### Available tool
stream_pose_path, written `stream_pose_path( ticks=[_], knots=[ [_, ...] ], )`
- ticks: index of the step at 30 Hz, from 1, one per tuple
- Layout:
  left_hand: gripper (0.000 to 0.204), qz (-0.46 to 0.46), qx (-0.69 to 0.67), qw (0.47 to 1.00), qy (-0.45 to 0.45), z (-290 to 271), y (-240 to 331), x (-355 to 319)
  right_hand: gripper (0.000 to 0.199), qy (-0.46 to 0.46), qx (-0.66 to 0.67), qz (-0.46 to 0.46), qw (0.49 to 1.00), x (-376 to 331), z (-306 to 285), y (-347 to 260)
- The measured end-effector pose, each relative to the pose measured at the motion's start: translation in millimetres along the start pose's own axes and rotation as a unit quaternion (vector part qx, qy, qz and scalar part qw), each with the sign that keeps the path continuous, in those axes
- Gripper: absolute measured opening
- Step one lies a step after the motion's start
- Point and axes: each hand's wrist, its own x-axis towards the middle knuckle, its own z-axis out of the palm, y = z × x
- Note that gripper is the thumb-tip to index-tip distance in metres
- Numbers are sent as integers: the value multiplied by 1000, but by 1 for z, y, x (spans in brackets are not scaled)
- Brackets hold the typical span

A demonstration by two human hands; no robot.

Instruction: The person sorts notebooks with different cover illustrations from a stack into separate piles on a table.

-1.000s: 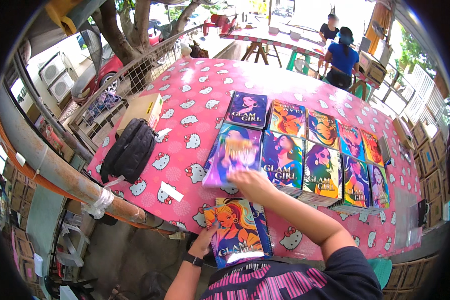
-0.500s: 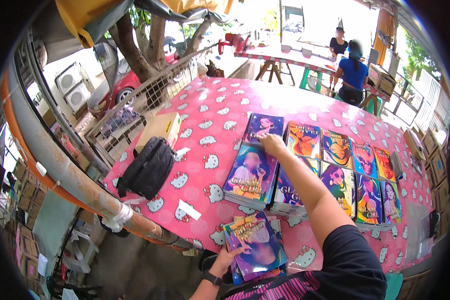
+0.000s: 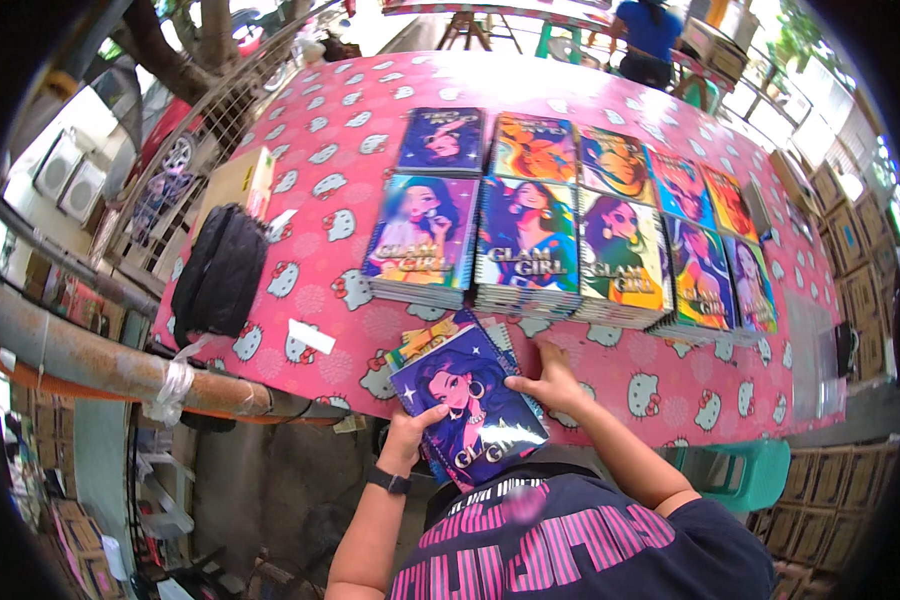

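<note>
A small bundle of spiral notebooks (image 3: 470, 405) rests tilted at the table's near edge, its top cover purple with a drawn long-haired figure. My left hand (image 3: 410, 436) grips its left side, thumb on the cover and fingers hidden beneath. At the right edge my right hand (image 3: 550, 380) holds the bundle with its thumb on the cover; its other fingers reach past the edge, partly hidden. Beyond the bundle stand stacks of similar notebooks in two rows. Nearest are a purple stack (image 3: 422, 235) and a blue-green stack (image 3: 527, 235); a dark purple cover (image 3: 442, 140) lies behind.
A pink patterned cloth covers the table (image 3: 340, 140). On its left lie a black bag (image 3: 220, 275), a cardboard box (image 3: 235, 185) and a white paper slip (image 3: 312, 336). A green stool (image 3: 745, 475) stands at right. Another person (image 3: 647, 40) sits at a far table.
My right hand has come back from the far-left stack to the bundle by my left hand. An upright purple cover now tops the bundle instead of an upside-down one. The view has tilted downward.
</note>
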Motion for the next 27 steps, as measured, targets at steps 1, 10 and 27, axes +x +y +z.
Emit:
stream_pose_path(
  ticks=[1,10,27],
  knots=[
    [51,42,7,999,-5,12,-1,-4,94,3,26,55,998,-4,4,4],
    [56,216,219,941,-141,146,3,-56,101,-28,518,53,853,-68,-125,27],
    [62,192,275,917,-217,363,-174,61,102,196,347,-83,914,-163,-274,229]
  ],
)
